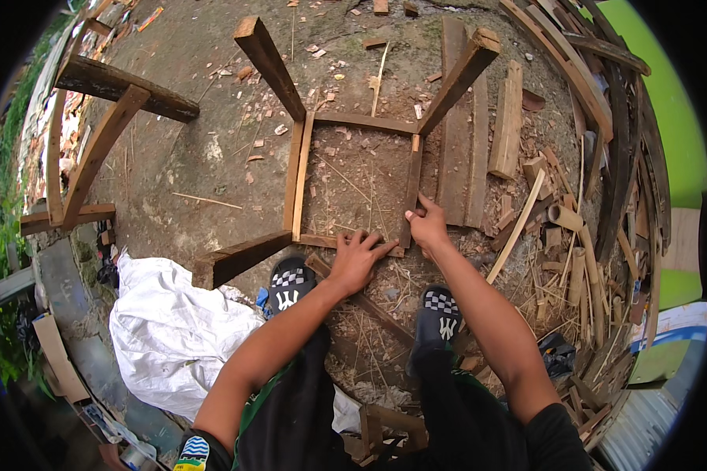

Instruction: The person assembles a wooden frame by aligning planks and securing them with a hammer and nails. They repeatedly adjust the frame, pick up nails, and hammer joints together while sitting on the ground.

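Note:
A square wooden frame [298, 177] lies on the ground before me, with three legs pointing up from three of its corners: a far left leg [271, 67], a far right leg [459, 78] and a near left leg [243, 257]. My left hand [355, 263] is closed over the near rail, its fingers bent across the wood and the thumb stretched rightward. At the right rail, close to the near right corner, my right hand [428, 228] grips the wood with thumb and fingers. The undersides of both hands are hidden.
A second wooden frame [102, 153] stands at the left. White sacking [181, 330] lies by my left foot. Long boards [453, 133] and a short beam [507, 122] rest right of the frame. Scrap wood and bamboo [577, 267] are heaped farther right. A loose strip [381, 318] crosses between my feet.

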Demonstrator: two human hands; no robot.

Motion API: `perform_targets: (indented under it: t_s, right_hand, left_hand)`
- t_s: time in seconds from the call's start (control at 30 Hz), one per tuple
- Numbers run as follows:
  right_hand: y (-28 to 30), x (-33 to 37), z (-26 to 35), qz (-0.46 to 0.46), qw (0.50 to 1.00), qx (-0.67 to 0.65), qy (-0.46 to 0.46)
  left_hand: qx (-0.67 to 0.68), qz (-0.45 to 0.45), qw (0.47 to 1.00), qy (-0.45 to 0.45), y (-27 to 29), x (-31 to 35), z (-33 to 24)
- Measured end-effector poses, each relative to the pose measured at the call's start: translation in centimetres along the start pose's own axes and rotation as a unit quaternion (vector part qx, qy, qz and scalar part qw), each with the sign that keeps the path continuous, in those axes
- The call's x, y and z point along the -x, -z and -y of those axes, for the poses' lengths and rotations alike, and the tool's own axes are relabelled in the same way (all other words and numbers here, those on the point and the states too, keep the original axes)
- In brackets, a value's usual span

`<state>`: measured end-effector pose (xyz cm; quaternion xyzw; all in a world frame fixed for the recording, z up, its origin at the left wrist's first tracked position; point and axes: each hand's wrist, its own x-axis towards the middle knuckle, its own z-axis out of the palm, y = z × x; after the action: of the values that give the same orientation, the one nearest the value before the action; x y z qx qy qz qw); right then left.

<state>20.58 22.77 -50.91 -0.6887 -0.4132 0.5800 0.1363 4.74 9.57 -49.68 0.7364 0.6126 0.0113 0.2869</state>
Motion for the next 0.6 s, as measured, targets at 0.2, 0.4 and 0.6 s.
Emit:
perform_targets:
  t_s: [0.2,0.4,0.6]
  right_hand:
    - [-0.7,0.6,0.9,-0.038,0.997,0.062,-0.005]
    - [-0.9,0.8,1.5,-0.066,0.994,0.081,-0.023]
    - [-1.2,0.6,1.2,-0.096,0.992,0.082,-0.019]
  left_hand:
    - [-0.008,0.000,1.000,0.001,-0.1,0.0,0.2]
    - [-0.006,0.006,1.000,0.004,0.0,0.0,0.1]
    - [-0.004,-0.005,1.000,0.000,-0.1,0.0,0.2]
